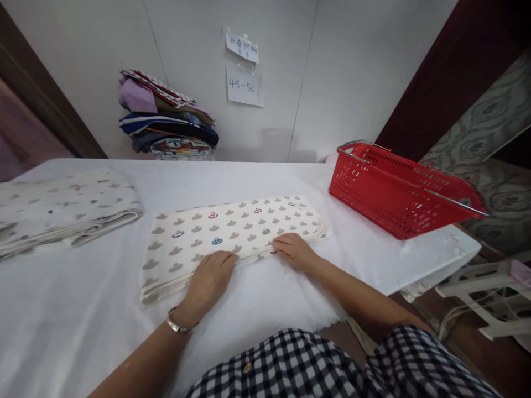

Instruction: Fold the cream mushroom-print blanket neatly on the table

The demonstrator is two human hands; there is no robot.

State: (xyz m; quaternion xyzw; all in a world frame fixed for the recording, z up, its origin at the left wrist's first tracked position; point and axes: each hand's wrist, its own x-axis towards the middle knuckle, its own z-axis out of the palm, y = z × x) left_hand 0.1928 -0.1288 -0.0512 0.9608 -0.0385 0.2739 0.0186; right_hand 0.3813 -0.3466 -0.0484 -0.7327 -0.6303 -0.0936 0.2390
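Observation:
A folded white cloth (228, 229) with grey, red, blue and green printed shapes lies flat as a long strip on the white-covered table (265, 309). My left hand (212, 281) touches its near edge left of the middle, fingers bent over the fold and close together. Farther right, my right hand (295, 251) touches the same near edge, with its fingertips on the cloth. Both hands seem to hold the folded layers at that edge. The undersides of the fingers are hidden.
Another folded patterned cloth (70, 204) lies at the table's left. A stack of folded clothes (170, 121) stands at the back left, near the wall. The red basket (381, 190) is at the right end, and a white plastic stool (489, 293) is beyond the table's right edge.

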